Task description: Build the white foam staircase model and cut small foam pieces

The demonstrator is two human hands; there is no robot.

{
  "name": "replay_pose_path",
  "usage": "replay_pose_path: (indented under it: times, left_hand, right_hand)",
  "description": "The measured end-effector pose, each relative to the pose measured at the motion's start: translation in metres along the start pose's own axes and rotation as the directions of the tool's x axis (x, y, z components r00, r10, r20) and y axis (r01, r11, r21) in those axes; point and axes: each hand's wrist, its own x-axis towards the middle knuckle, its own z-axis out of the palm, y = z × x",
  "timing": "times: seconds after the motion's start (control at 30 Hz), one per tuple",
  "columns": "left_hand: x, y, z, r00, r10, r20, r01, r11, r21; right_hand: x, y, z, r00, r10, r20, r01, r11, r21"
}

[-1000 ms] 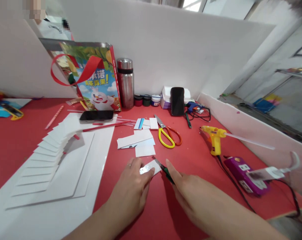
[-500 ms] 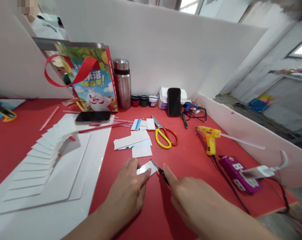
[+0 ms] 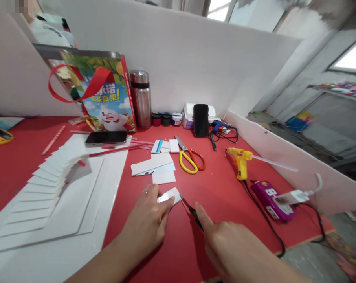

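My left hand [image 3: 150, 214] pinches a small white board piece [image 3: 174, 193] against the red table, thumb on its near edge. In my right hand [image 3: 222, 232] is a craft knife [image 3: 195, 216] with a dark green handle, my index finger stretched along it. The blade tip points at the right edge of the white piece; whether it touches cannot be made out. Just beyond lie several cut white pieces [image 3: 164, 177] and scissors [image 3: 186, 155] with one yellow and one red-orange handle.
To the left, a curved row of white steps [image 3: 33, 200] stands on white board. A glue gun [image 3: 239, 161] and purple power block [image 3: 269, 198] with cables are at right. A printed bag [image 3: 110, 106], a steel flask [image 3: 141, 100] and a phone [image 3: 200, 120] stand behind.
The knife blade has drawn slightly back and right from the white piece's far corner to its right edge. The view has shifted slightly, moving the scene left.
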Motion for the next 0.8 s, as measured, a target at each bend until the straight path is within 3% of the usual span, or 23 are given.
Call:
replay_pose_path:
  times: [0.2, 0.4, 0.53, 0.67, 0.8]
  left_hand:
    - [0.0, -0.002, 0.001, 1.0, 0.008, -0.014, -0.008, 1.0, -0.012]
    - [0.0, -0.003, 0.002, 1.0, 0.02, -0.013, -0.021, 1.0, -0.007]
    - [-0.002, -0.006, 0.003, 1.0, 0.023, -0.003, -0.023, 1.0, -0.005]
    - [-0.004, -0.014, 0.002, 0.998, 0.055, -0.019, -0.056, 0.995, -0.086]
    - [-0.004, -0.02, -0.003, 0.993, 0.084, -0.087, -0.1, 0.973, -0.21]
  right_hand:
    - [-0.017, -0.007, -0.004, 0.999, 0.042, -0.025, -0.042, 0.999, -0.02]
    - [-0.025, -0.006, 0.014, 0.998, 0.035, -0.053, -0.034, 0.999, 0.024]
    - [-0.036, 0.003, 0.014, 0.994, 0.082, -0.073, -0.069, 0.983, 0.167]
    - [-0.046, 0.023, -0.002, 0.981, 0.16, -0.106, -0.108, 0.917, 0.383]
    - [-0.029, 0.046, -0.012, 0.959, 0.264, -0.104, -0.173, 0.833, 0.525]
